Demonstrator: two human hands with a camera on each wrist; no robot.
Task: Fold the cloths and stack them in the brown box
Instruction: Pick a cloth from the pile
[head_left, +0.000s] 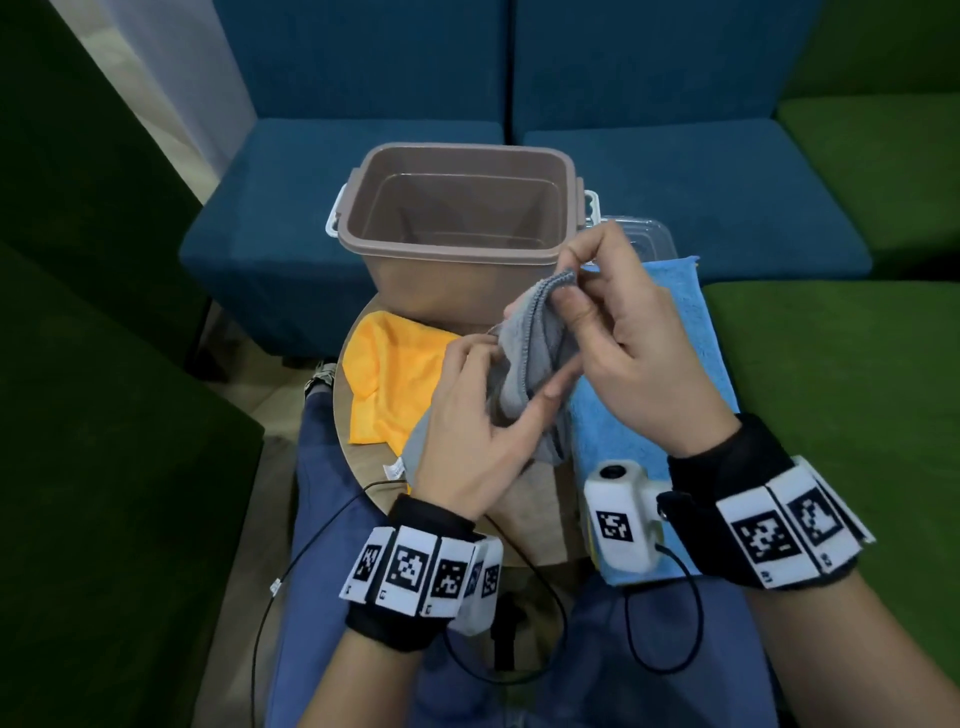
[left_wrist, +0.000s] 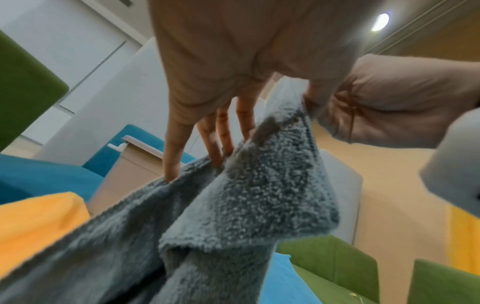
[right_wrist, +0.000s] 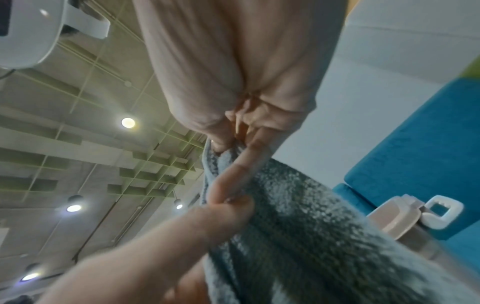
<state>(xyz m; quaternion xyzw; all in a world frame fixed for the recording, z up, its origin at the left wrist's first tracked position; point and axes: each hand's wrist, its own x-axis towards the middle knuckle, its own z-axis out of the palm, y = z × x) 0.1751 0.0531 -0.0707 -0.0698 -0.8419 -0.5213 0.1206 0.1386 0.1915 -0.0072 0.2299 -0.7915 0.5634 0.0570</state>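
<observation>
Sitting at a round wooden table (head_left: 524, 525) with blue sofas (head_left: 363, 156) behind it and green seats (head_left: 852, 364) to my sides. Brown box (head_left: 457, 280) stands open on the far part of the table, white latch handles on both ends, nothing visible inside. Clear plastic lid (head_left: 649, 236) lies just behind it on my right. Blue cloth (head_left: 691, 343) is spread flat on the right side of the table, its near end hanging over the edge. Yellow cloth (head_left: 384, 374) lies loosely crumpled on the left, just in front of the box. Grey cloth (head_left: 524, 358) is lifted off the table between my hands, its lower part draping down onto the tabletop between the other two cloths, white tag at the bottom corner. My right hand (head_left: 618, 332) pinches the stitched top edge of the grey cloth between thumb and index finger. My left hand (head_left: 483, 421) grips the cloth lower down, fingers curled into the folds, thumb extended along its right side.
</observation>
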